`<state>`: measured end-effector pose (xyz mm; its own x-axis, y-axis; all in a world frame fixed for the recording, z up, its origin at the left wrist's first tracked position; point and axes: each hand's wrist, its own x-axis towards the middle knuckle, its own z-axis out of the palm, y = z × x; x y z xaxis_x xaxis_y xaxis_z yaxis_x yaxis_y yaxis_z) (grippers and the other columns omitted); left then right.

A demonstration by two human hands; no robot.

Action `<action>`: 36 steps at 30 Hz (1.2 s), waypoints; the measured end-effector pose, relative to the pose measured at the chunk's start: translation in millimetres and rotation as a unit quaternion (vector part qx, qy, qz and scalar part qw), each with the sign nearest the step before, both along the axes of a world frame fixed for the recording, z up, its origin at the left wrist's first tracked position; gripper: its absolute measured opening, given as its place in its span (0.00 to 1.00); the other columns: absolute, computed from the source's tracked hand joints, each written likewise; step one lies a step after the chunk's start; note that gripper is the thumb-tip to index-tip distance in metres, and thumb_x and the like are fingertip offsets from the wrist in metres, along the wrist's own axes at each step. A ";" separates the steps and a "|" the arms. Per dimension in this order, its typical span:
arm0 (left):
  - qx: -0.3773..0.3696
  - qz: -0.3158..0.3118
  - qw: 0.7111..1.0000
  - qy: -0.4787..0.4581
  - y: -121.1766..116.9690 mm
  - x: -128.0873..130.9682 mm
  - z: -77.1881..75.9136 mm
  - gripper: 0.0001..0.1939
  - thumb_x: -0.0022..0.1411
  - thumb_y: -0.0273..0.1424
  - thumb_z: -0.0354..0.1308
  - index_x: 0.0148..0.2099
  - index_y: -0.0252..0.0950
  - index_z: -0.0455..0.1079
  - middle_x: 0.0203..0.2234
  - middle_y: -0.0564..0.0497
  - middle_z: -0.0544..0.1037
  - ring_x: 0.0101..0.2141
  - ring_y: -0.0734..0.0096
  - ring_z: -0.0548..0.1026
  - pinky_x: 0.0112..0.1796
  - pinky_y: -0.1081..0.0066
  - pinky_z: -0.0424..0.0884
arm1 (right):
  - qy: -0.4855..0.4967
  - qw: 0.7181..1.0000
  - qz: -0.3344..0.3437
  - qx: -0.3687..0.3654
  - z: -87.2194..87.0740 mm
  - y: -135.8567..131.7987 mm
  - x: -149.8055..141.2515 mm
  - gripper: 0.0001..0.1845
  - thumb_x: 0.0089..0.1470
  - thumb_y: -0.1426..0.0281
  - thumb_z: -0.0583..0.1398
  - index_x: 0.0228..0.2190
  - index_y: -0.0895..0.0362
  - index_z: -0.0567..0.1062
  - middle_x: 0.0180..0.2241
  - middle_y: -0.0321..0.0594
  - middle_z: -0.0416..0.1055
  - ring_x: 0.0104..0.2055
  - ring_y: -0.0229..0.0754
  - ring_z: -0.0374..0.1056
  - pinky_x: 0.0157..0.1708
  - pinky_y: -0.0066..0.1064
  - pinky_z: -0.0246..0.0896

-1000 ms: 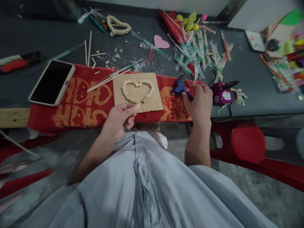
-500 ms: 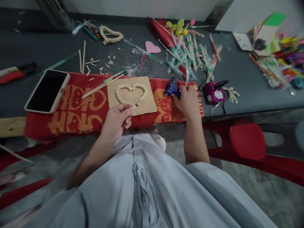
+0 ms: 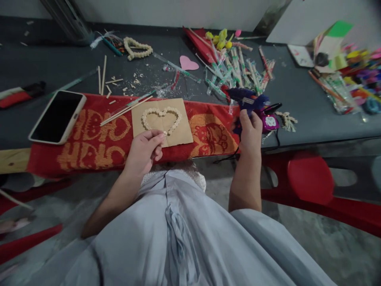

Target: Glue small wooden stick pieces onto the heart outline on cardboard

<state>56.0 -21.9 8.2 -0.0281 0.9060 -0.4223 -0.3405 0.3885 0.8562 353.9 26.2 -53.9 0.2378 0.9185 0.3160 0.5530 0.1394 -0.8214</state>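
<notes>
A heart outline [image 3: 145, 119] made of small pale wooden pieces lies on a square of brown cardboard [image 3: 186, 129]. At its lower tip, my left hand [image 3: 144, 151] is closed in a pinch on a small pale wooden piece [image 3: 165, 134]. My right hand [image 3: 250, 133] is wrapped round a dark blue glue gun [image 3: 248, 98], raised over the right end of the red towel [image 3: 212, 137]. Part of its handle is hidden by my fingers. Just beyond it stands a purple box-like device [image 3: 270, 122] with a black handle.
A phone [image 3: 58, 117] lies on the towel's left end, and wooden sticks [image 3: 126, 111] lie by the cardboard. Behind are a second heart frame [image 3: 138, 53], a pink paper heart [image 3: 189, 62], wood crumbs and many wrapped chopsticks [image 3: 235, 69]. A red stool [image 3: 309, 174] stands at the right.
My right hand has lifted the blue glue gun off the towel and moved it right, turning it. My left hand stays by the heart's tip.
</notes>
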 end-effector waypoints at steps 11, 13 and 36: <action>0.052 0.032 0.998 0.005 2.3 5.7 -5.7 0.11 0.43 0.28 0.68 0.29 0.37 0.68 0.17 0.59 0.70 0.13 0.84 0.60 0.13 0.81 0.54 | 0.256 0.960 0.024 -0.114 29.8 -41.7 -27.5 0.25 0.45 0.44 0.66 0.24 0.51 0.68 0.18 0.33 0.67 0.15 0.36 0.60 0.11 0.30 0.57; 0.071 0.036 0.997 0.016 1.5 6.0 -5.2 0.11 0.42 0.29 0.69 0.29 0.37 0.69 0.18 0.59 0.70 0.13 0.84 0.60 0.13 0.80 0.55 | 0.280 0.944 0.076 -0.160 29.9 -54.4 -39.7 0.25 0.46 0.44 0.66 0.24 0.51 0.68 0.19 0.34 0.70 0.17 0.37 0.63 0.12 0.31 0.62; 0.129 0.019 0.987 0.092 -7.6 -17.0 -17.1 0.12 0.49 0.33 0.71 0.35 0.39 0.72 0.20 0.57 0.71 0.14 0.82 0.64 0.14 0.79 0.61 | 0.272 0.894 0.266 -0.235 56.0 -77.5 -90.2 0.27 0.52 0.46 0.63 0.23 0.58 0.73 0.20 0.35 0.68 0.18 0.32 0.63 0.15 0.24 0.61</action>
<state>39.0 -29.6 -8.9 -0.1182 0.9798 -0.1614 -0.1795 0.1388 0.9739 263.7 -51.4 2.0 -0.2717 0.9484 -0.1636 0.0120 -0.1666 -0.9859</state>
